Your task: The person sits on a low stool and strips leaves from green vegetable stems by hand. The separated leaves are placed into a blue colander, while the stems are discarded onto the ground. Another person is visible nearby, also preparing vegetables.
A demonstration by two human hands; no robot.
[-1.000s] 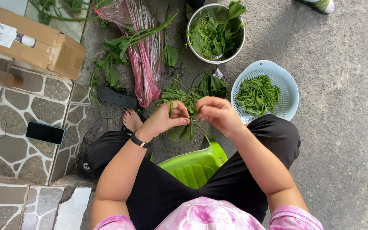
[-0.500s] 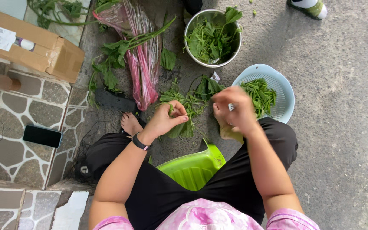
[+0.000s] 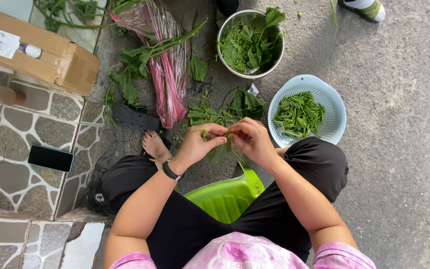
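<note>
My left hand [image 3: 199, 143] and my right hand [image 3: 251, 141] meet over my knees, both pinching a leafy green stem [image 3: 221, 148] whose leaf hangs below the fingers. Beneath the hands lies a loose pile of green stalks [image 3: 214, 113] on the concrete. A pale blue colander [image 3: 328, 97] with picked green pieces stands just right of my right hand. A steel bowl [image 3: 225, 65] full of leaves sits further out.
A pink plastic bag [image 3: 169, 74] with long stalks lies to the left of the pile. A cardboard box [image 3: 51, 55] and a dark phone [image 3: 51, 158] rest on the stone ledge. I sit on a green stool [image 3: 225, 197]. Another person's shoe [image 3: 364, 9] shows at the top.
My right hand came back from beside the blue colander to meet the left hand. Both hands now hold one stem between them.
</note>
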